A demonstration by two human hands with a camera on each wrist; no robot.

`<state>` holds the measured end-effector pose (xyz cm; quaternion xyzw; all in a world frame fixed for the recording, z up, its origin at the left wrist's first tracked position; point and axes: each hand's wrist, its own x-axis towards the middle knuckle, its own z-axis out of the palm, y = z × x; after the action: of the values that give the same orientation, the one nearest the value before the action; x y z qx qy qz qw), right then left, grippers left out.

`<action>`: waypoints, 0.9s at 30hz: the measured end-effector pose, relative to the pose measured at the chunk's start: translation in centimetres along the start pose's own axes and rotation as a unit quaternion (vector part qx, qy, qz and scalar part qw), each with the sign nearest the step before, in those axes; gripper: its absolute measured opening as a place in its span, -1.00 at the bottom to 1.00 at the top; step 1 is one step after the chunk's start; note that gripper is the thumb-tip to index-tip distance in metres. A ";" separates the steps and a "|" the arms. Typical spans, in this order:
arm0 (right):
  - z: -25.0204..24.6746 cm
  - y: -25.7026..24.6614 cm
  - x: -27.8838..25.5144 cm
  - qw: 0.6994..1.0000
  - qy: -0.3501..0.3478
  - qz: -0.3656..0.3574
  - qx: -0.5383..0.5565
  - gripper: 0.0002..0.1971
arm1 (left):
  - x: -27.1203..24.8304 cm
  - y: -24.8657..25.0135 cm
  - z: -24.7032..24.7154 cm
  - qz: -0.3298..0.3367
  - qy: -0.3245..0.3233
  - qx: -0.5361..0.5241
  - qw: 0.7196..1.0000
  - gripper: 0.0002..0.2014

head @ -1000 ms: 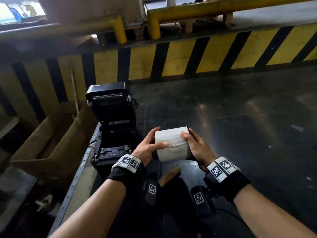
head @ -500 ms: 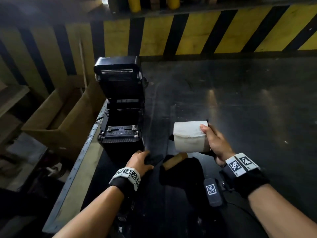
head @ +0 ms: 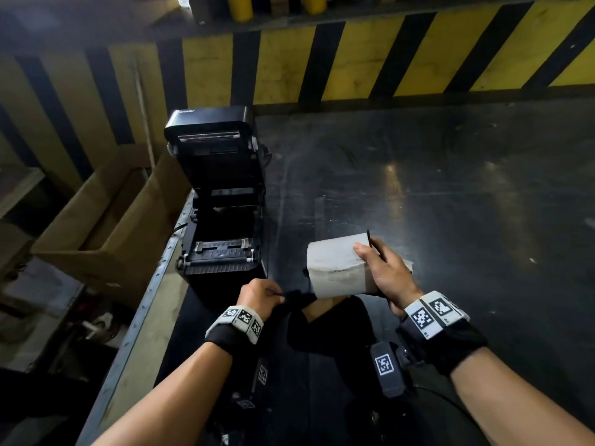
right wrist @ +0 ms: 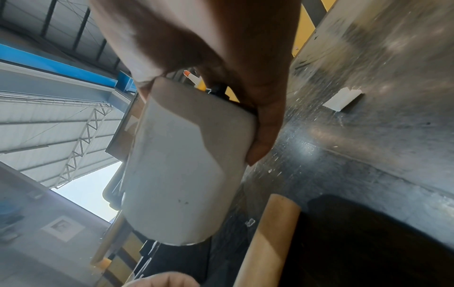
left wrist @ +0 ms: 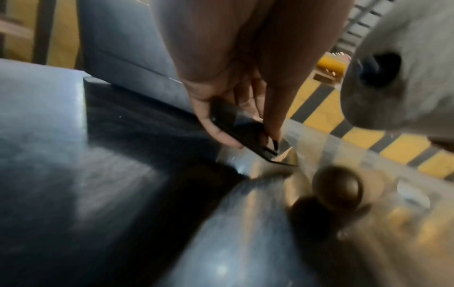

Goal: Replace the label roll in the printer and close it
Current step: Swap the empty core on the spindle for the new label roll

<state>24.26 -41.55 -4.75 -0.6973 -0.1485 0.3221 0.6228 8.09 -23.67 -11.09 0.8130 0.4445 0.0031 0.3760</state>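
A: Where is the label roll [head: 338, 265] just now?

B: In the right hand [head: 384, 275], lifted off the dark table [head: 418, 175]. The thumb lies over the top of the roll and the fingers wrap its right end, so it is firmly held. It lies on its side, to the right of the printer [head: 222, 220] and apart from it.

A: And the printer?

B: It stands at the table's left edge with its lid [head: 211, 146] tipped up and back. The roll bay under the lid is open, and I see no roll in it.

A: What is the left hand [head: 259, 294] doing?

B: It sits low on the table, just in front of the printer's near right corner. In the left wrist view its fingertips pinch a small flat black piece [left wrist: 243, 130] against the table. I cannot tell what that piece is; the picture is blurred.

A: Anything else nearby?

B: A brown cardboard tube [right wrist: 267, 238] lies on the table under the roll, near the person. An open cardboard box [head: 106, 226] sits below the table's left edge, and a yellow and black striped wall [head: 289, 66] runs behind.
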 end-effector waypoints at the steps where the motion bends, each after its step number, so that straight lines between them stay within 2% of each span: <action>1: 0.0 -0.1 -0.2 1.000 0.003 0.000 0.001 -0.67 | 0.2 0.3 -0.6 0.001 0.004 -0.038 0.999 -0.91; 3: 0.1 -0.4 -0.4 1.000 0.006 -0.001 0.008 -0.70 | 0.7 1.1 -1.8 0.004 0.005 -0.160 0.987 -0.95; 4: 0.2 -0.6 -0.5 1.000 0.007 0.000 0.015 -0.72 | 0.8 1.7 -2.4 0.005 0.009 -0.225 0.974 -0.91; 6: 0.5 -1.2 -0.8 0.999 0.012 0.005 0.039 -0.76 | 0.9 3.2 -3.3 0.004 0.010 -0.347 0.938 -0.87; 8: 0.8 -2.1 -1.2 0.997 0.015 0.013 0.071 -0.82 | 0.7 5.0 -3.9 0.022 -0.017 -0.447 0.894 -0.87; 11: 1.4 -3.5 -1.9 0.994 0.007 0.029 0.101 -0.72 | 0.2 6.7 -4.5 0.058 -0.049 -0.511 0.856 -0.87; 14: 2.3 -4.8 -2.3 0.991 0.008 0.035 0.131 -0.65 | -0.3 7.6 -5.1 0.085 -0.047 -0.548 0.831 -0.86; 20: 5.2 -6.5 -3.2 0.985 0.033 0.012 0.169 -0.73 | -1.2 8.5 -7.1 0.126 -0.019 -0.543 0.830 -0.81; 23: 7.2 -7.2 -3.7 0.984 0.060 -0.005 0.166 -0.69 | -1.7 8.3 -8.7 0.147 -0.013 -0.524 0.839 -0.79; 27: 10.0 -8.3 -4.4 0.983 0.078 -0.025 0.167 -0.64 | -1.7 6.8 -11.2 0.175 -0.035 -0.499 0.848 -0.70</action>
<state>16.26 -34.99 4.24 -0.6025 -0.0607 0.2712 0.7482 8.18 -20.27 1.66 0.5795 0.2192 0.2618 0.7400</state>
